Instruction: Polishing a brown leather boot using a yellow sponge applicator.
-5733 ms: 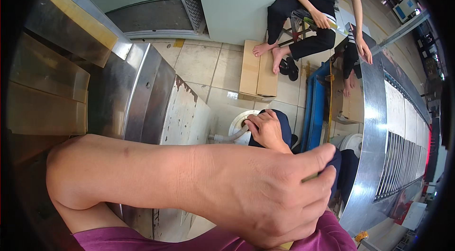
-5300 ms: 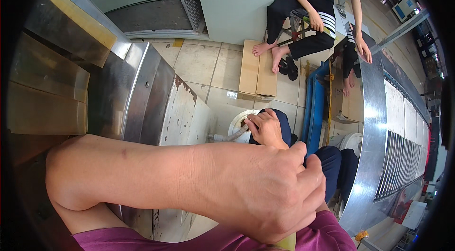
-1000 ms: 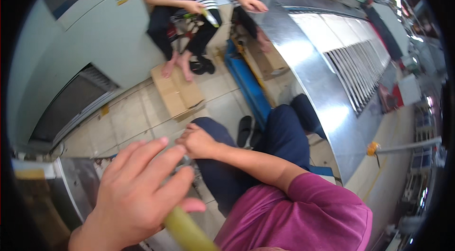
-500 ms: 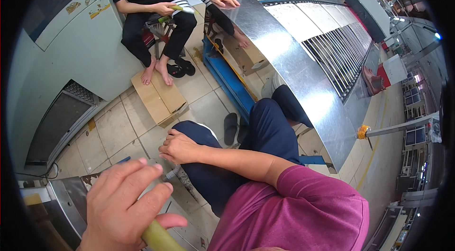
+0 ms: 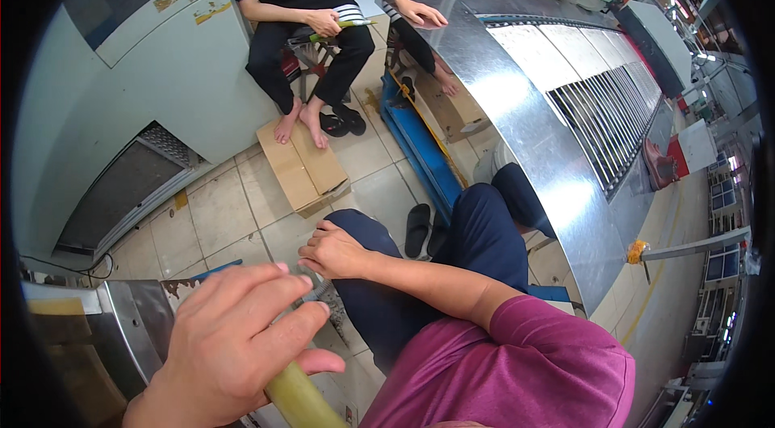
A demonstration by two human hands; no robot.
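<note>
My left hand [image 5: 234,347] is large and close at the lower left, its back toward me. Its thumb reaches over a smooth, rounded yellow-green stick [image 5: 303,396], which runs out of the frame at the bottom edge. The fingers curve forward, and the stick's upper end is hidden under the hand. I cannot make out what kind of thing the stick is. My right hand [image 5: 333,252] rests loosely curled on my navy-trousered left knee, with the forearm lying across my lap. Nothing shows in it, though its palm is hidden.
A seated person [image 5: 303,4] opposite holds a slim green item [image 5: 353,23] and rests a hand on the metal table [image 5: 517,121]. Their bare feet are on a cardboard box [image 5: 303,169]. Grey cabinets [image 5: 186,81] stand left; dark slippers [image 5: 417,226] lie on the tiles near a blue beam [image 5: 416,145].
The whole view has shifted, so the surroundings sit further right and slightly lower. My left hand and the stick appear a little further right. My right hand stays on the knee.
</note>
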